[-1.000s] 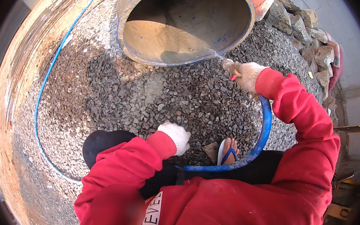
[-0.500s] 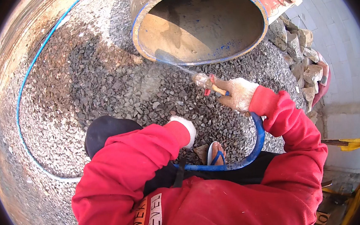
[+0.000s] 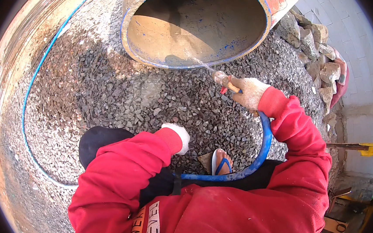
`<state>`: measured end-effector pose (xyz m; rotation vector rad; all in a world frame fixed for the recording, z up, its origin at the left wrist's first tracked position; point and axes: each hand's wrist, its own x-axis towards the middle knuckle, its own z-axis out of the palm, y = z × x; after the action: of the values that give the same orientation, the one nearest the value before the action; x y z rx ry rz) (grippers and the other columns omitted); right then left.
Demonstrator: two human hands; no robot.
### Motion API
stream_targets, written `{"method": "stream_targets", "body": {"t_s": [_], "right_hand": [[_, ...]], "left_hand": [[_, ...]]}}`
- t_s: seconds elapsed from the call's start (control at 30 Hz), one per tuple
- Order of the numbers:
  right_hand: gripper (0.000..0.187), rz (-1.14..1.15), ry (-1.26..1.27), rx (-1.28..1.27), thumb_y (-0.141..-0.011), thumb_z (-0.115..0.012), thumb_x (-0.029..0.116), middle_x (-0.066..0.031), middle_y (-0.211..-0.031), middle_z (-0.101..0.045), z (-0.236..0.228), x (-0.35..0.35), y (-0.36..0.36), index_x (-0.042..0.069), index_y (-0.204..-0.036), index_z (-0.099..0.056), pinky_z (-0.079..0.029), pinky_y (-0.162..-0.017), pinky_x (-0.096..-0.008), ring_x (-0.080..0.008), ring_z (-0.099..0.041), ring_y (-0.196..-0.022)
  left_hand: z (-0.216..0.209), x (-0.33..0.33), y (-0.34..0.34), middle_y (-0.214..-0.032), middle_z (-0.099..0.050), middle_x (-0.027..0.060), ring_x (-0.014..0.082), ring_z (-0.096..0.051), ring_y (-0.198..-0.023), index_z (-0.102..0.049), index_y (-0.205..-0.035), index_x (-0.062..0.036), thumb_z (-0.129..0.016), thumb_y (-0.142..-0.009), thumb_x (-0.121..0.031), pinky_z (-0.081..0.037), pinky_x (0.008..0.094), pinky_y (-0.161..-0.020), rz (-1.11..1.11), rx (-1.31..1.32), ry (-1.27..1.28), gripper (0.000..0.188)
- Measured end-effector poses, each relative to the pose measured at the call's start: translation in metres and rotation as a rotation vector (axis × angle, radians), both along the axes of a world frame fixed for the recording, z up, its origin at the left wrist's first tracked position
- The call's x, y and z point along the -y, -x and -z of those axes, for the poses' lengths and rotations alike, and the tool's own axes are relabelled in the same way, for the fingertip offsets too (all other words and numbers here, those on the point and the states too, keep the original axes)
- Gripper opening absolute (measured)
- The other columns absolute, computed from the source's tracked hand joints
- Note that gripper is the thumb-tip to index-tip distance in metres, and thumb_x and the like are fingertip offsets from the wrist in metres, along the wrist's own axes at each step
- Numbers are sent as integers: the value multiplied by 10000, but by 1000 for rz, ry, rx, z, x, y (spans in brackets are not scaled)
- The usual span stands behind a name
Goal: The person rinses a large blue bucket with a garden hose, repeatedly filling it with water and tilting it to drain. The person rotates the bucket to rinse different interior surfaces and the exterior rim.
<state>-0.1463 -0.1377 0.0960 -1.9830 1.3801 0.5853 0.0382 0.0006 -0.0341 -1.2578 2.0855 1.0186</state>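
Just outside the lower rim of the drum, toward its right side, the nozzle sits at the front of the right hand. Its long axis slants forward and to the left, away from the wrist and toward the drum's wide oval mouth. Between tip and rim lies a short gap; they do not touch. Across it runs a thin jet of water, which passes over the rim and reaches the lower inner wall.

The gloved right fingers are clamped around the nozzle's rear part, with a small red lever showing just ahead of them. From under the right wrist, the hose drops and bends left across the person's lap, so the nozzle points one way while the hose leaves the other.

The right hand is clearly the nearer to both nozzle and drum. The left hand, also gloved, is closer to the body, over the gravel, well apart from the nozzle and the rim. I see nothing held there, but its fingers are turned out of sight, so I cannot tell whether they are curled or spread. Nearest to it is the sandalled foot, behind and a little to the right.
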Motion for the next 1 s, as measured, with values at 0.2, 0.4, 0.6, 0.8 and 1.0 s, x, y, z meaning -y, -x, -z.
{"method": "stream_targets", "body": {"t_s": [0.2,0.4,0.6,0.8,1.0], "right_hand": [[514,-81,168,95,-862,-518,114,-181,-762,-660,18,12,28,133,-1373,-469,-566,-508,-410,-305,-638,-475],[679,-267,208,213,-819,-592,211,-228,-787,-646,24,16,40,20,-1440,-394,-524,-693,-429,-366,-683,-749],[595,-99,306,-10,-799,-545,147,-244,-838,-669,23,30,39,-13,-1359,-422,-551,-695,-458,-375,-692,-759],[522,-65,604,-61,-849,-488,131,-277,-919,-671,18,35,44,-15,-1345,-417,-536,-764,-499,-418,-671,-881],[565,13,717,-4,-894,-436,122,-292,-926,-659,-3,42,39,12,-1427,-287,-511,-782,-525,-448,-655,-903]], "left_hand": [[2,3,9,-1051,-712,155,344,-680,-1002,-717,-1077,-91,-570,-833,-354,-535,474,-858,-5,1,3,388],[2,2,9,-1034,-720,157,341,-689,-983,-741,-1024,-98,-569,-815,-364,-536,466,-865,-40,26,24,379],[2,-3,12,-998,-707,170,381,-674,-957,-661,-1141,-116,-532,-892,-433,-531,515,-829,43,31,18,423],[-2,-6,9,-1034,-719,148,344,-687,-984,-733,-1041,-110,-565,-843,-379,-532,471,-869,-39,36,26,373],[-8,-7,11,-1025,-722,143,333,-690,-980,-733,-1030,-103,-566,-845,-369,-530,476,-867,-19,14,61,364]]}}
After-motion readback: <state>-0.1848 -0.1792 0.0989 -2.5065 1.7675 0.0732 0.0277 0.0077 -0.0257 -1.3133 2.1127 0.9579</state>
